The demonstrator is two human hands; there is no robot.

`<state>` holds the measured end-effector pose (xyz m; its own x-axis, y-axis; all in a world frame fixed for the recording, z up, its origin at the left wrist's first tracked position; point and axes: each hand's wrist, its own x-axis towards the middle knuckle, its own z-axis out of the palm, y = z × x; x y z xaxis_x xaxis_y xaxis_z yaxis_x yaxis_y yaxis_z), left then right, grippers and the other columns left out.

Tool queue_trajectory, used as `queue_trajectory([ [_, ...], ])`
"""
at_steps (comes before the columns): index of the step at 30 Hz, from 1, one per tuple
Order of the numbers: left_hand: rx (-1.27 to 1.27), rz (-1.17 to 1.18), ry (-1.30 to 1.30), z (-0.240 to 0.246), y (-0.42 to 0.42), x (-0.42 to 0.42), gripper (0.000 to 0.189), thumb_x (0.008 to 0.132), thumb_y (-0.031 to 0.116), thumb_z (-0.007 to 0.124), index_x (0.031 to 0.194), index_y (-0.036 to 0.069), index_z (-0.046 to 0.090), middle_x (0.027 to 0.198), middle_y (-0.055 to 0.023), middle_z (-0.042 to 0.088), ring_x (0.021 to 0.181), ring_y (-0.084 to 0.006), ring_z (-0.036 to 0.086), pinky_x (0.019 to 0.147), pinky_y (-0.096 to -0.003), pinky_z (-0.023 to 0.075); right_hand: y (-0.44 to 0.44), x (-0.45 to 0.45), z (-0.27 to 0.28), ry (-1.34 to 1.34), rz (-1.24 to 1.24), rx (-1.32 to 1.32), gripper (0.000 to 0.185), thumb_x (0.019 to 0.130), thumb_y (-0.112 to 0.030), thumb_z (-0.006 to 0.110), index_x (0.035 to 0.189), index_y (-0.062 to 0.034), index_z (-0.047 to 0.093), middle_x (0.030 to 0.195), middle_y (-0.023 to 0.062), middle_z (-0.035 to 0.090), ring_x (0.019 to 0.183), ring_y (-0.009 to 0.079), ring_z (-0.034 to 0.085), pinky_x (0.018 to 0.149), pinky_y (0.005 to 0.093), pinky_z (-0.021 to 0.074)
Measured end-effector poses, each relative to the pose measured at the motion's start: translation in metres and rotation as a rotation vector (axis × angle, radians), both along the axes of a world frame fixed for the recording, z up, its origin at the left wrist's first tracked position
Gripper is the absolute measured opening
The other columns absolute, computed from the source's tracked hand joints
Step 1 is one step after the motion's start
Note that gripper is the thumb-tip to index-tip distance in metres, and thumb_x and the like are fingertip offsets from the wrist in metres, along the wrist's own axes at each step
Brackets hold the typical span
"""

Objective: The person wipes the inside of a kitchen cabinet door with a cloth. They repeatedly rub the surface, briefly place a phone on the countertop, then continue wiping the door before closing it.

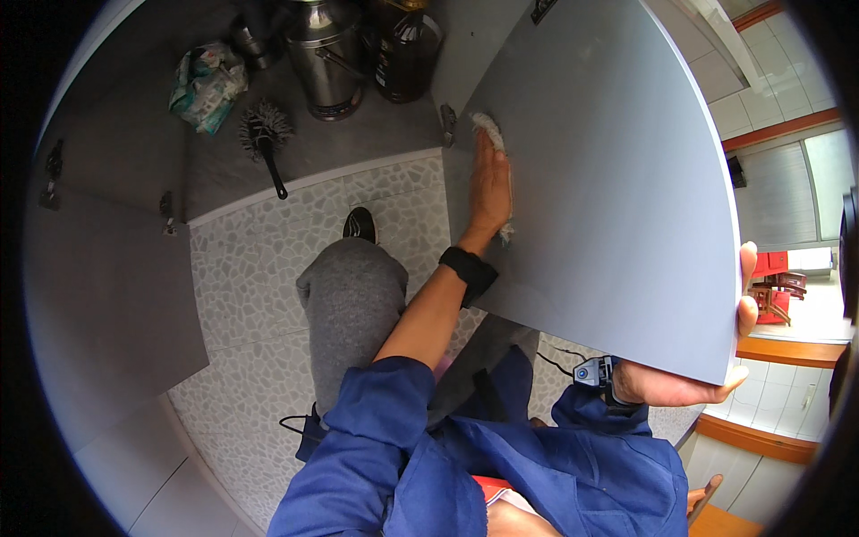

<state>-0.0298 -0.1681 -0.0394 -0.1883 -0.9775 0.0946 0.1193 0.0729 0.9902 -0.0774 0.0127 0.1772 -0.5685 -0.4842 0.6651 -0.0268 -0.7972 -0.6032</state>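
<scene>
My left hand (492,184) is pressed flat on a white cloth (488,125) against the inner face of a grey cabinet door (597,181), near its hinged side. Most of the cloth is hidden under the palm. The free edge of this door is gripped by my right hand (678,384), with fingertips wrapped around the far side and the thumb at the lower corner. A black band circles my left wrist, and a small camera-like device (590,371) sits at the right one.
Inside the cabinet (376,137) are a crumpled plastic package (208,87), a grey-bristled brush (266,134) with its handle over the edge, a metal flask (327,67) and a dark bottle (406,60). Another door (114,288) stands open at left. My shoe (360,223) rests on the pebble-patterned floor (255,268).
</scene>
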Motion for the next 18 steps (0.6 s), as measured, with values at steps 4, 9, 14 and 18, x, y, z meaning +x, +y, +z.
queue_trajectory([
  [4,0.108,-0.003,0.007,-0.026,0.001,-0.002,0.067,0.102,0.044,0.023,0.151,-0.001,0.013,0.158,-0.0177,0.016,0.145,-0.0306,0.016,0.118,-0.0367,0.0137,-0.001,-0.003,0.001,0.263,-0.033,0.089,0.066,0.085,-0.063,0.045,0.124,-0.0109,0.056,0.147,0.0214,0.038,0.132,0.0372,0.043,0.094,0.0588,0.0495],
  [9,0.302,-0.015,0.027,-0.055,0.007,-0.007,0.068,0.102,0.045,0.024,0.151,0.0,0.013,0.157,-0.017,0.018,0.145,-0.0303,0.018,0.117,-0.0362,0.0157,-0.003,-0.004,0.004,0.292,0.05,0.079,0.064,0.088,-0.06,0.042,0.125,-0.0106,0.057,0.149,0.0205,0.035,0.134,0.0391,0.04,0.099,0.0612,0.0445],
  [14,0.611,-0.093,0.088,-0.069,0.032,0.003,0.069,0.102,0.047,0.025,0.152,0.001,0.014,0.157,-0.0163,0.02,0.144,-0.0301,0.021,0.116,-0.0356,0.0177,-0.005,0.0,0.006,0.259,0.055,0.087,0.063,0.092,-0.057,0.029,0.124,-0.0108,0.058,0.149,0.0186,0.035,0.136,0.0384,0.037,0.106,0.0592,0.0383],
  [18,0.684,-0.057,0.151,-0.059,0.076,0.006,0.066,0.101,0.042,0.027,0.151,-0.001,0.016,0.156,-0.0176,0.023,0.142,-0.0323,0.024,0.116,-0.0363,0.0198,-0.005,0.003,0.008,0.252,0.027,0.123,0.064,0.092,-0.059,0.027,0.122,-0.0112,0.057,0.148,0.0184,0.037,0.137,0.035,0.036,0.11,0.0554,0.0349],
])
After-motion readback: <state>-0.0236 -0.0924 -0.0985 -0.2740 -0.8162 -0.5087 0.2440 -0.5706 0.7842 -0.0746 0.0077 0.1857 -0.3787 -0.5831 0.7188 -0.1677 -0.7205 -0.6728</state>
